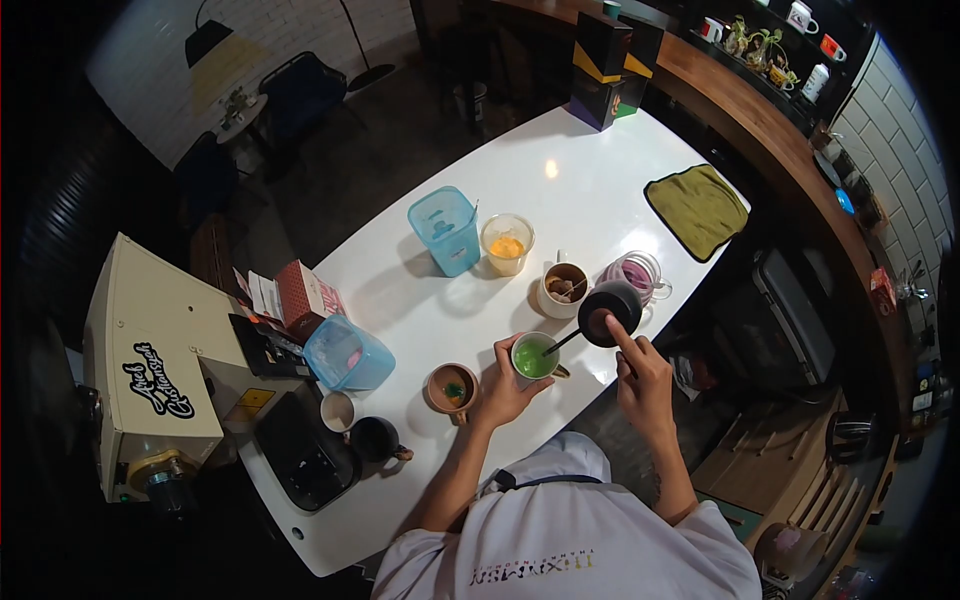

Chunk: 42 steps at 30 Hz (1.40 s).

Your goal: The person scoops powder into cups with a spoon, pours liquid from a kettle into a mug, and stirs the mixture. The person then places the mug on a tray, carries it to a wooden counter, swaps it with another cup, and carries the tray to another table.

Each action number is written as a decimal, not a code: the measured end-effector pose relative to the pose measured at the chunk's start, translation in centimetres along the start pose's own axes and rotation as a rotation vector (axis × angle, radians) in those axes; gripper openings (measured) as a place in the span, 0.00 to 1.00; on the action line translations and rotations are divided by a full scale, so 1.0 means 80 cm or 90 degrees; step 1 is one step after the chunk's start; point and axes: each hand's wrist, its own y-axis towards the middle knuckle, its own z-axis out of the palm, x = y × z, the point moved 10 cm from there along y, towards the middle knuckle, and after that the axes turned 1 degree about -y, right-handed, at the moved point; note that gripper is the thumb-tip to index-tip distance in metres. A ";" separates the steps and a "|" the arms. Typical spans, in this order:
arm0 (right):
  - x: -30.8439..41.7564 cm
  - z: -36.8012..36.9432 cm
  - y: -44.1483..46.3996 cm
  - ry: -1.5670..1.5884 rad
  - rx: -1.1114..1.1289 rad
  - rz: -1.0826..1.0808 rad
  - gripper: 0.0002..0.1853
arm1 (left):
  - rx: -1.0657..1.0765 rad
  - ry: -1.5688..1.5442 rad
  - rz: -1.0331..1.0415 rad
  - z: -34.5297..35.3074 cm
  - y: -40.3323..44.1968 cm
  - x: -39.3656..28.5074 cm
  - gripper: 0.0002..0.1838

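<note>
My left hand (502,392) is wrapped round a light-coloured mug (537,357) with green liquid in it. In my right hand (643,378) is a black gooseneck kettle (615,296); one finger lies over its lid, and the handle is hidden. The kettle's thin spout reaches over the mug's rim. Left of the mug stands a brown cup (452,388) with something green in its bottom. Just behind the kettle are a white mug (564,290) with brown contents and a spoon, and a clear mug (637,274) with purplish contents.
A cup with orange contents (507,244) stands beside a blue container (445,232). Another blue container (350,356), a black pitcher (376,440), a black scale (300,450) and a cream machine (155,370) are left. A green cloth (697,212) lies far right.
</note>
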 end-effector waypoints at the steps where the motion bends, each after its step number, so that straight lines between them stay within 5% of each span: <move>1: -0.009 0.001 -0.001 0.039 0.002 0.044 0.42 | 0.003 -0.002 -0.025 0.000 0.000 0.002 0.45; 11: -0.102 0.031 -0.031 0.364 -0.045 0.262 0.39 | -0.066 -0.074 0.014 -0.011 -0.002 -0.015 0.48; 33: -0.135 0.076 -0.036 0.168 0.021 0.252 0.39 | -0.104 -0.120 0.051 -0.009 0.002 -0.023 0.43; 38: -0.122 0.061 -0.020 -0.109 0.125 0.195 0.37 | -0.078 -0.122 0.032 -0.005 0.001 -0.016 0.46; 42: -0.109 0.000 0.005 -0.149 -0.068 0.130 0.25 | -0.100 -0.066 0.034 -0.014 0.001 -0.033 0.49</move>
